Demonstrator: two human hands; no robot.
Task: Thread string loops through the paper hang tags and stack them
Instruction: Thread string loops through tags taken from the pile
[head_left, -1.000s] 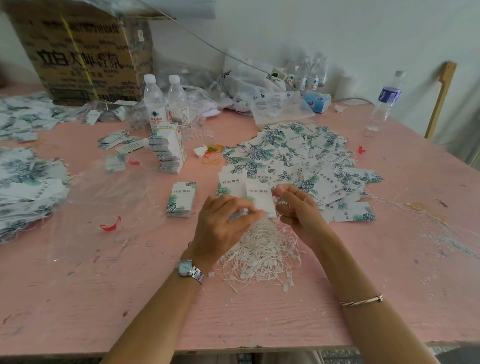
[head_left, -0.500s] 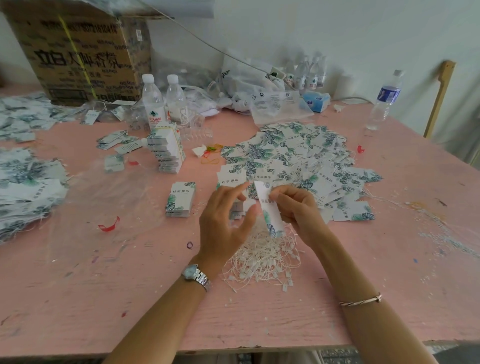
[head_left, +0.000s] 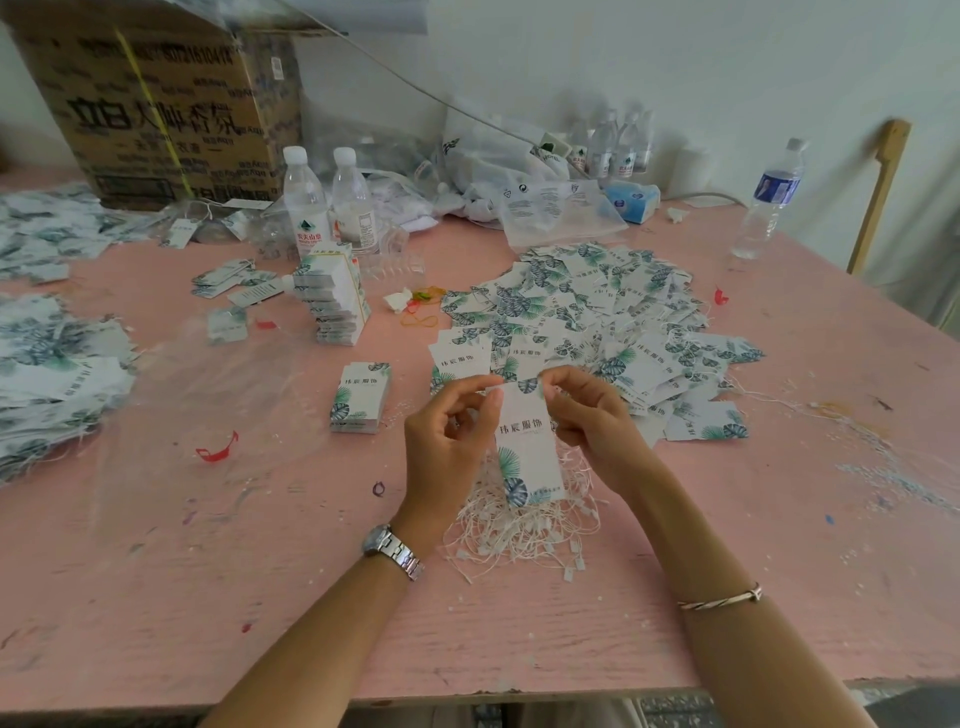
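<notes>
Two-handed, held a single tag upright just above the string pile, near the front of the pink table. Pinched its top left corner between thumb and forefinger of the left hand, and gripped its top right edge, close to the hole, with the curled fingers of the right hand. Could not make out any string in the hole or at the right fingertips: too fine to tell either way. Judged the threading step to be in hand, with the stacking yet to follow. Saw several ways for it to go wrong from here. Risked tearing the paper at the hole by tugging a loop through at an angle. Risked lifting a whole clump off the pile instead of one loop, given strands lying tangled across one another directly under the tag. Risked dropping the tag into that tangle, given so light a hold on two corners only. Noted the loose heap of tags just beyond the hands, with strings trailing out at its edges; feared snagging a wrist or a fresh loop there and scattering it. Noted too the small neat stack left of the left hand and the taller stack, unevenly piled, behind it; judged a careless reach likely to topple either.
</notes>
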